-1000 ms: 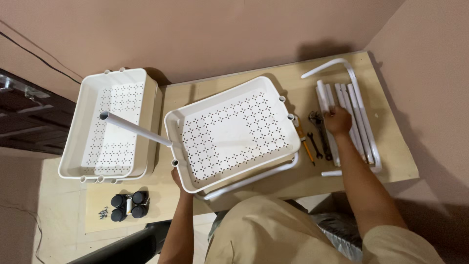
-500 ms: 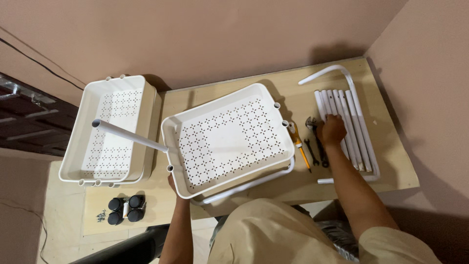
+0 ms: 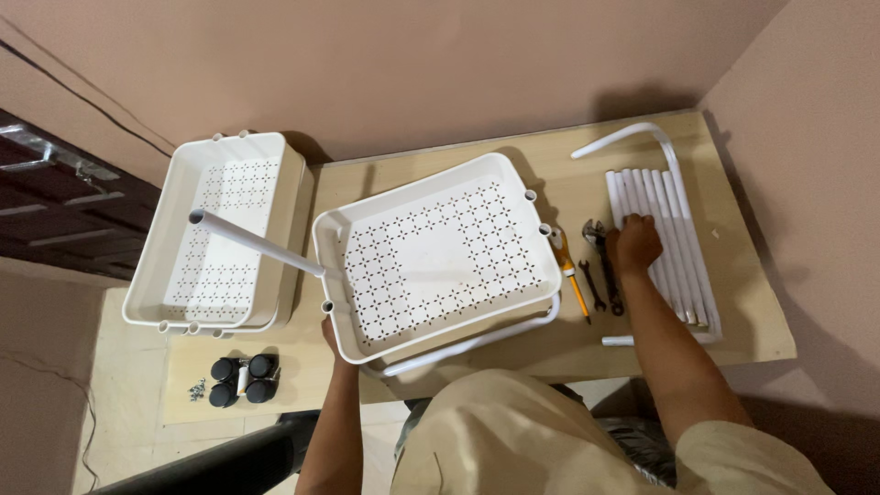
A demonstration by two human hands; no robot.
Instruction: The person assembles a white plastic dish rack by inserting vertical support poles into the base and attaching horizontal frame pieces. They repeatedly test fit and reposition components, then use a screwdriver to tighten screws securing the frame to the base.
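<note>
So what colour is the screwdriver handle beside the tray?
Yellow-orange handle on the screwdriver, clearest in the head view.

Left hand (image 3: 330, 335): fingers hidden under white perforated tray (image 3: 438, 252); grip not visible. Right hand (image 3: 634, 244): fingertips lie on white tubes (image 3: 665, 238), closure unclear. Small fasteners (image 3: 197, 393), lower left, too small to identify. Curved tube (image 3: 477, 341) mostly covered by tray. Dark object (image 3: 211, 467) cut off at the bottom edge.

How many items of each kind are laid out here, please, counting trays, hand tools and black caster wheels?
Perforated white trays: 3, two of them stacked
Hand tools: 4
Black caster wheels: 4
Total: 11
</note>
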